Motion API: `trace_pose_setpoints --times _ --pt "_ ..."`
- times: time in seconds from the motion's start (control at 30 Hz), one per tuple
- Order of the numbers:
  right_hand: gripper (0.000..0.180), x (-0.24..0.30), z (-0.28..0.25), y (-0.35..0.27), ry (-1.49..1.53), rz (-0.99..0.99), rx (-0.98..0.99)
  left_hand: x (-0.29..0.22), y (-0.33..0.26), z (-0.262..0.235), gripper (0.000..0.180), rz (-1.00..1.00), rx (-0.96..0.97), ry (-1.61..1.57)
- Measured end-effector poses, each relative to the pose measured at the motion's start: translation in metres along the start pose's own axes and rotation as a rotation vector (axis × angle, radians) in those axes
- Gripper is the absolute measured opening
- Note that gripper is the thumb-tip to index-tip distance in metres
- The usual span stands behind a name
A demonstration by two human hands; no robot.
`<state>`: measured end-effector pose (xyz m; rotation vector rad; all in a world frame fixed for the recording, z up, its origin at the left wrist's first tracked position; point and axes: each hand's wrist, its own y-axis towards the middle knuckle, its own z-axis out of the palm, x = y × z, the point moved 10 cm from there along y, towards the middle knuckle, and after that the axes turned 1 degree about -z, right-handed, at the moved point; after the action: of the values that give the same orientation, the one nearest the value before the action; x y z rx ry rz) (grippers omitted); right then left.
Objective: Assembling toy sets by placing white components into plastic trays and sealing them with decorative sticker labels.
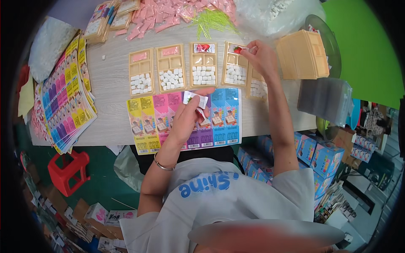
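A seated person works at a pale wooden table [109, 80], both bare hands closed on small sachets. The right hand [262, 57] reaches forward, its fingertips pinching a red sachet [237, 49] over the top compartment of a tan tray [235, 64] that lies directly under it. White cubes [234, 74] fill the tray's lower compartment, just below the fingers. A fifth tray [255, 86] sits partly hidden beneath the right wrist. To the left of that hand, three more trays run in a row, the nearest [203, 64] already carrying a red sachet, the next two [171, 67] [141, 72] carrying pink ones. To its right stands a stack of empty trays [303, 55].

The left hand [187, 116] is held nearer the body, gripping a small bunch of sachets [195, 99] whose white and red ends poke out above the thumb. Under it lies a strip of coloured printed cards [145, 120]. Far to its left, more card sheets [67, 97] are fanned out. Beyond both hands, pink sachets [168, 12] and green sticks [213, 20] are heaped at the table's far edge.
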<state>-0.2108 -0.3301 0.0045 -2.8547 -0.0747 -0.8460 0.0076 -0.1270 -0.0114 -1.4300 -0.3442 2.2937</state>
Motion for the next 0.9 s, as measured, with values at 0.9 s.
trace_pose_setpoints --times 0.9 --pt "0.021 0.077 -0.025 -0.202 0.356 -0.868 -0.237 0.038 0.004 0.036 0.021 -0.199 0.178 0.095"
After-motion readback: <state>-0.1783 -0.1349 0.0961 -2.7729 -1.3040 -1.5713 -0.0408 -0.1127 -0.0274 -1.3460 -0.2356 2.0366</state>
